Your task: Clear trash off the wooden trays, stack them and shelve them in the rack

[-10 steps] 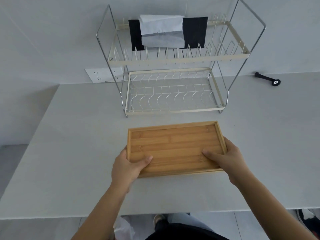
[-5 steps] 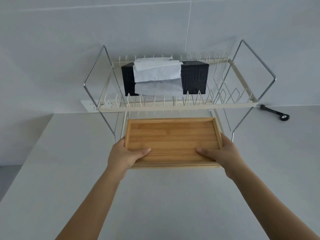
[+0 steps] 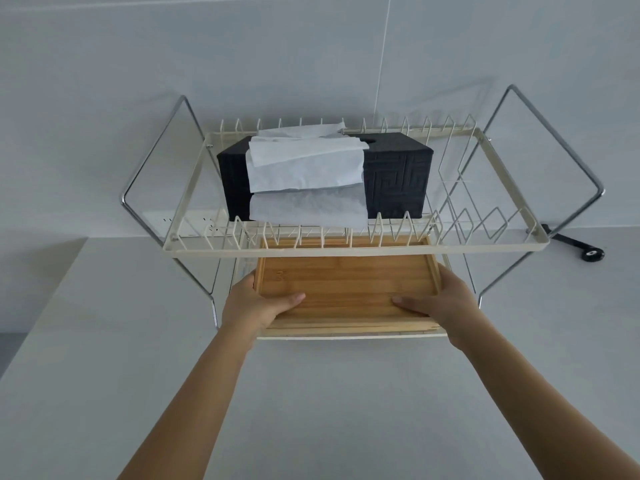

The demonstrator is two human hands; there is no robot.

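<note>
Your left hand [image 3: 254, 304] grips the near left corner of the wooden trays [image 3: 346, 285], thumb lying on the top tray's floor and fingers wrapped under the edge, and your right hand [image 3: 446, 303] holds the near right corner the same way, thumb pointing inward. The trays are stacked, their layered edges showing along the near side, and the stack sits level in the lower tier of the rack [image 3: 356, 251], with its far part hidden behind the upper tier's cream front rail and its near edge just above the lower tier's front rail. Whether the stack already rests on the lower wires you cannot tell from here. On the upper tier, directly above the trays, stands a black tissue box [image 3: 398, 178] with a patterned side, and white tissues [image 3: 304, 174] drape from its top down over its front. The rack stands on a pale grey surface [image 3: 104, 341] against a white tiled wall [image 3: 242, 46]. A white socket strip [image 3: 187, 221] shows behind the rack's left side, and a small black tool [image 3: 575, 245] lies on the surface to the right, well apart from the trays.
</note>
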